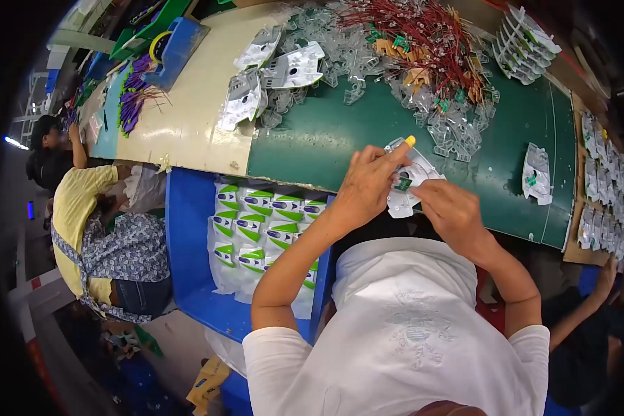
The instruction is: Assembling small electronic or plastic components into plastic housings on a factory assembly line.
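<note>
Both hands meet over a white plastic housing [423, 166] at the near edge of the green table. My left hand [366, 182] grips its left side, with a yellow finger cot [410, 141] on one finger. A small green circuit board [402, 184] sits at the housing between the fingertips; whether it is seated I cannot tell. My right hand [453, 209] is closed at the housing's lower right, thumb and fingertips pinched near the board. What lies in that pinch is hidden. Another white housing [536, 175] lies to the right.
Clear plastic parts [457, 132] and a heap of red wires [423, 28] cover the table's far side. White housings [295, 66] lie at far left. A blue crate [194, 243] holds rows of green-and-white shells [249, 229]. A person in yellow [83, 201] is at left.
</note>
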